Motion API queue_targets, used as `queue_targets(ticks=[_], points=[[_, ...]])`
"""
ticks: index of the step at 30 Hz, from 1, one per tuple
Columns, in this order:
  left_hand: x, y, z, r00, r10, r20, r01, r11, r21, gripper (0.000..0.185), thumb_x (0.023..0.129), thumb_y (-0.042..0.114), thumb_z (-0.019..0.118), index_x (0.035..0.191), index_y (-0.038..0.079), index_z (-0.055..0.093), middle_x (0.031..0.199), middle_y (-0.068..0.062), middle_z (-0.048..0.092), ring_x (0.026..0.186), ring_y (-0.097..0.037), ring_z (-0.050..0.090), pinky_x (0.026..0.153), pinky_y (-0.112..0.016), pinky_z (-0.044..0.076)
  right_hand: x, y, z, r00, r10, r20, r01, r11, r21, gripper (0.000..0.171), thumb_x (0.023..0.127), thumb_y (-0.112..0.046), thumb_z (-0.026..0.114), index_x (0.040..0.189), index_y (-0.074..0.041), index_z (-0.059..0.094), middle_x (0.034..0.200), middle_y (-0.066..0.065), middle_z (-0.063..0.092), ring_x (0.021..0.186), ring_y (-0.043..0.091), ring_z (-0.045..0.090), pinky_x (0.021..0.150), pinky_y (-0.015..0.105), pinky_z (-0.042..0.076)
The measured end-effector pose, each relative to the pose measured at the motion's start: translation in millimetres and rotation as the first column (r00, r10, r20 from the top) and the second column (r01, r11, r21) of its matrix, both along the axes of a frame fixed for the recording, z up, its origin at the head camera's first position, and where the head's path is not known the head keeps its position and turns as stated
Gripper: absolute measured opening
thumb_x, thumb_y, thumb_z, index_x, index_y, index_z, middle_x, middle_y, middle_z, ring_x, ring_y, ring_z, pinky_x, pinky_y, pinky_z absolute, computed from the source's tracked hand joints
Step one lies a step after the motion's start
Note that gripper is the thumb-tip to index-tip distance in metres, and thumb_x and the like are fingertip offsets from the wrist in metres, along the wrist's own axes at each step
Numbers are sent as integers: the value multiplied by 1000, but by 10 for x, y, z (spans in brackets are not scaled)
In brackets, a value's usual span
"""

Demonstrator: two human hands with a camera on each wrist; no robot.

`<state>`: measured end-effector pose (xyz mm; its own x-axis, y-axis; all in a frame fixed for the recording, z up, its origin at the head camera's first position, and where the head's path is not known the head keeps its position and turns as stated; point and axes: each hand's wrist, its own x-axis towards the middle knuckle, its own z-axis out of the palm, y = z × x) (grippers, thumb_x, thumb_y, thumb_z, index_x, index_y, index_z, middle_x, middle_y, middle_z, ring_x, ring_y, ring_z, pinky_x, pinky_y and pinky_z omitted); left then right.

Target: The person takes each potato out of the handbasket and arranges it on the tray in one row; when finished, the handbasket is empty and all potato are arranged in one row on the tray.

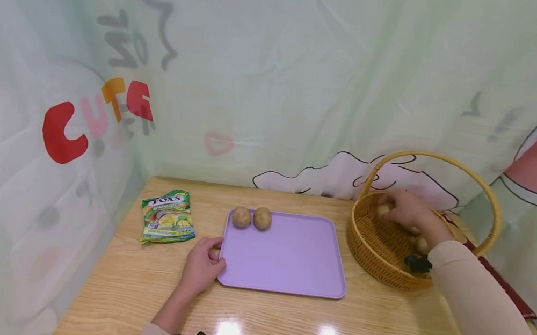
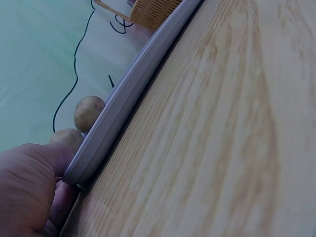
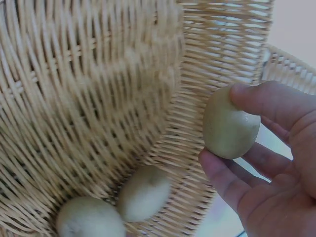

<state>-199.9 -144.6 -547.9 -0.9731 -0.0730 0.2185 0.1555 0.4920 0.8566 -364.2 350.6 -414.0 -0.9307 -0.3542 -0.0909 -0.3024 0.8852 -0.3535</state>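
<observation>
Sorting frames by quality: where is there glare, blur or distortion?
Head view: two white glare patches on the table, and wide-angle bending at the edges. Left wrist view: dim, steeply tilted along the tray edge. Right wrist view: basket weave smeared, potato in the right hand sharp.
</observation>
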Motion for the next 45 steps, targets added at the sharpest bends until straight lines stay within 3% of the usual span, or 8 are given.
queue_targets(ticks=[8,14,18,31,35,41,45], points=[[12,0,12,1000,-2,-14,2,1000,-6,48,72,-4,71,119,0,65,100,-4,61,69,-9,57,60,-23,51,169,-142,237,995,40,-94,-40,999,9,33,83,-12,71,113,-2,63,108,16,64,90,28,55,80,49,46],[9,3,5,1000,1,-20,-2,1000,-18,48,72,-3,71,119,0,65,99,-3,61,69,-9,56,59,-22,51,299,-301,359,995,33,-96,-33,999,-6,38,86,-16,70,122,-7,61,113,15,64,97,29,55,84,50,45],[6,0,-13,1000,4,-27,-4,1000,-19,48,72,-3,71,119,0,66,99,-3,61,68,-8,57,59,-22,51,358,-401,389,991,46,-125,-52,997,-47,34,87,-16,70,119,-8,62,108,13,63,94,28,55,81,46,44],[14,5,11,1000,-5,-15,5,1000,-14,48,72,-4,70,120,-1,65,100,-4,60,69,-9,56,59,-22,51,502,-857,402,984,117,-133,-138,977,-163,32,87,-9,71,117,-7,62,91,6,58,79,23,48,67,37,43],[15,-2,14,1000,-7,-5,7,1000,-3,47,72,-4,70,119,-1,65,100,-4,60,70,-9,57,60,-22,51,540,-987,403,978,142,-150,-167,971,-172,31,86,-7,71,116,-7,62,96,8,62,80,22,49,68,37,44],[24,1,4,1000,-1,0,1,1000,-7,47,72,-3,70,119,-1,65,99,-5,60,69,-10,57,59,-23,51,532,-1115,322,977,157,-144,-184,963,-195,33,85,-8,72,117,-9,62,91,7,61,76,22,51,64,35,45],[13,2,2,1000,9,-4,-9,1000,-14,48,72,-3,70,119,0,66,99,-3,60,69,-9,57,59,-23,51,506,-1196,261,971,177,-158,-207,957,-201,34,84,-8,73,117,-9,62,97,6,62,82,22,54,70,37,46]])
